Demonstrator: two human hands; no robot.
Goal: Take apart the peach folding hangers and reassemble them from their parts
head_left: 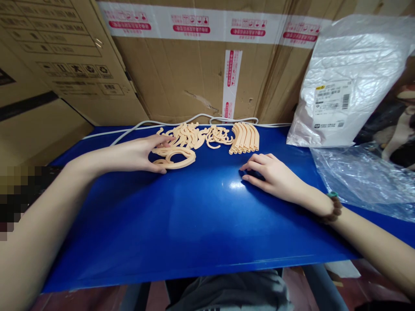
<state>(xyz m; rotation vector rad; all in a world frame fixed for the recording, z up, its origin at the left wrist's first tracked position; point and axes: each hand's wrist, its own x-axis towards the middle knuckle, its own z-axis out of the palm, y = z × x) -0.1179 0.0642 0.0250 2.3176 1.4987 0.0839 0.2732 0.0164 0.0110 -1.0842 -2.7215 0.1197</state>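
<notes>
Beige curved flat pieces lie along the back of the blue table. My left hand (pixel 144 152) is at the left end of a stack of large curved pieces (pixel 181 164) that outlines an oval. Its thumb is in front of the stack and its fingers reach behind it, spread apart; whether they touch the stack is unclear. Behind lie a loose heap of curved pieces (pixel 186 134) and several small hook-shaped pieces (pixel 218 136). A neat row of long curved pieces (pixel 245 138) stands to the right. My right hand (pixel 272 175) rests on the table before that row, fingers loosely bent, holding nothing.
Large cardboard boxes (pixel 181 73) wall off the back and left of the blue table (pixel 194 224). A white cable (pixel 136 127) runs along the rear edge. At the right are a white mailing bag (pixel 350 86) and a clear plastic bag (pixel 366 177).
</notes>
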